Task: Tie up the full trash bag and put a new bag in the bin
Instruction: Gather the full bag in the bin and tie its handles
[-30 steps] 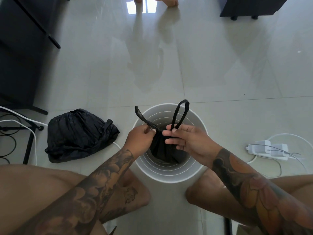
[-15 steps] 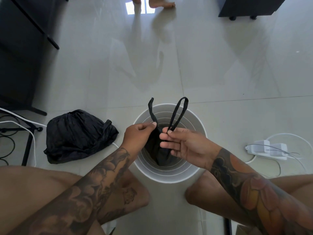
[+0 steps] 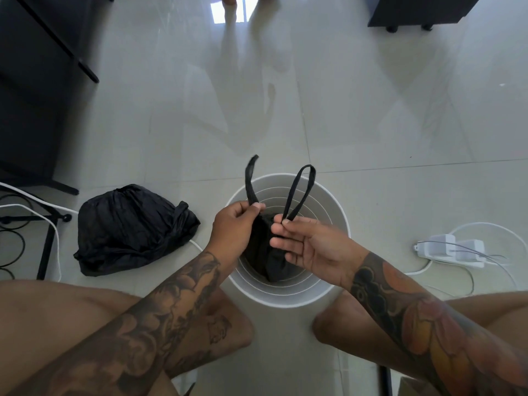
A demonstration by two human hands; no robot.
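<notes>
The left hand pinches one handle strap of the new black bag between thumb and fingers, directly over the white bin. The right hand pinches the base of the other strap between thumb and forefinger — its remaining fingers lie out nearly straight across the bin's mouth. Both straps stand up above the bin's far rim, the right one a closed loop, the left one blurred at its tip. The body of the bag hangs down inside the bin, bunched and unspread. The full trash bag lies on the tiled floor to the left of the bin, its neck twisted toward the bin — apart from it. White chargers with cables sit on the floor right of the bin.
</notes>
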